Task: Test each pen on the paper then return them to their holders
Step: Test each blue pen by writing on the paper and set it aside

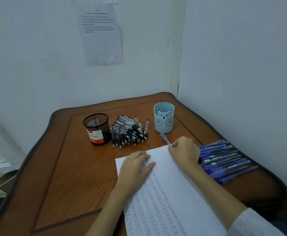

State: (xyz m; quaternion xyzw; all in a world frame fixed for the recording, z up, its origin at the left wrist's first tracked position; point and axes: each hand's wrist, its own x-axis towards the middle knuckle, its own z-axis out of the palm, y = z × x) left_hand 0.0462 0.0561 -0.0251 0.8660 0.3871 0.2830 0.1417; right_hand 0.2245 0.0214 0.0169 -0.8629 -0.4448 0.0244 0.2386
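A white sheet of paper (170, 176) covered in rows of small handwritten test marks lies on the wooden table. My left hand (136, 167) rests flat on its upper left part. My right hand (184, 149) grips a blue pen (165, 138) at the sheet's top right corner, its back end pointing up-left toward the light blue bear holder (164, 117). A black mesh holder (97, 128) with a red label stands at the left. Between the two holders lies a pile of black pens (129, 131). Several blue pens (224, 159) lie in a row on the right.
The table (68, 167) sits in a corner, with walls close behind and to the right. A printed sheet (102, 34) is taped to the back wall. One black pen (147, 125) lies apart beside the bear holder.
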